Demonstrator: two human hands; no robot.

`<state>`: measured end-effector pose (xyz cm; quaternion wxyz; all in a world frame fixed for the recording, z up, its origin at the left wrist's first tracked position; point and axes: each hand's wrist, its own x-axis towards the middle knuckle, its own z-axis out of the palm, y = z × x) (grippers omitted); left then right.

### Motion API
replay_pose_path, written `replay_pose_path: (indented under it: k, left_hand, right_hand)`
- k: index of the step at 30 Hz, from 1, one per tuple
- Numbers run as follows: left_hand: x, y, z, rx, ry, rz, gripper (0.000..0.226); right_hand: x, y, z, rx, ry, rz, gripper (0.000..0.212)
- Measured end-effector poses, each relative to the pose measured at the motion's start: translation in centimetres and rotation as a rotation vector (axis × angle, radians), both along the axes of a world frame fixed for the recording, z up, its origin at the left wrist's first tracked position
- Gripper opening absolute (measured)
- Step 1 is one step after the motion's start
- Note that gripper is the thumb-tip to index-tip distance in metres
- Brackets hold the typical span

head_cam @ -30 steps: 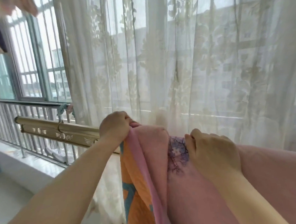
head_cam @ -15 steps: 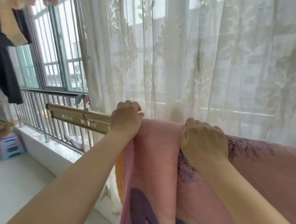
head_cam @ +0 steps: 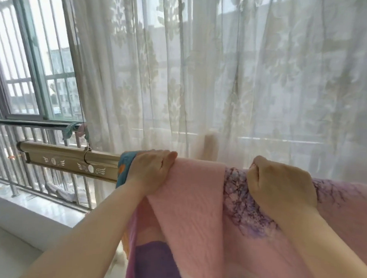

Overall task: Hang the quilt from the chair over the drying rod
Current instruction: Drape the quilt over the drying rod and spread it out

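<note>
A pink quilt (head_cam: 196,203) with purple patches and a teal-orange underside lies draped over the gold drying rod (head_cam: 71,161), hanging down toward me. My left hand (head_cam: 151,171) grips the quilt's left edge on top of the rod, fingers curled over the fold. My right hand (head_cam: 282,186) is curled into a fist on the quilt further right, bunching the purple-printed cloth on the rod. The rod's bare left end sticks out beyond the quilt. No chair is in view.
A white lace curtain (head_cam: 224,77) hangs right behind the rod. A metal railing (head_cam: 28,152) and barred window (head_cam: 22,66) stand at the left, above a white sill (head_cam: 36,212). A cord with a hook (head_cam: 86,150) loops round the rod.
Both hands have pulled the quilt further left along the rod and spread it. The left edge now shows its teal underside on the rod. The camera has moved closer.
</note>
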<state>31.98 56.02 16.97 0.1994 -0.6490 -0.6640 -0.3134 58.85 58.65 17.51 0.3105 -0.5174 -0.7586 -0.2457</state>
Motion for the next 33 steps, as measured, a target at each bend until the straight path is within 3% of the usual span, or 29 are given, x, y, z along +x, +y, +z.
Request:
replay_pose_path:
  k: [15,19,23,26,29,33]
  left_hand:
    - [-10.9,-3.1,-0.8,0.170,0.031,0.138,0.067]
    - [-11.5,-3.0,-0.8,0.095,0.023,0.190,0.051]
    - [-10.5,-2.8,-0.9,0.053,0.025,0.160,0.044]
    - [-9.8,-2.6,-0.8,0.051,0.050,0.111,0.049]
    - [-10.0,-2.7,-0.4,0.026,0.099,0.036,0.039]
    - [-10.9,-3.1,-0.9,-0.007,0.057,-0.084,0.035]
  right_hand:
    - [-1.9,-1.4,-0.2,-0.027,0.054,-0.128,0.032]
    - [-6.4,-1.7,0.4,-0.061,0.124,-0.085,0.036]
    - [-16.6,-3.4,-0.3,-0.056,0.045,0.176,0.036]
    - [-22.6,-3.6,-0.7,0.034,0.005,0.247,0.043]
    - [-24.3,-2.8,-0.9,0.097,0.000,0.217,0.055]
    - [-23.8,-2.2,-1.5,0.181,0.009,0.211,0.048]
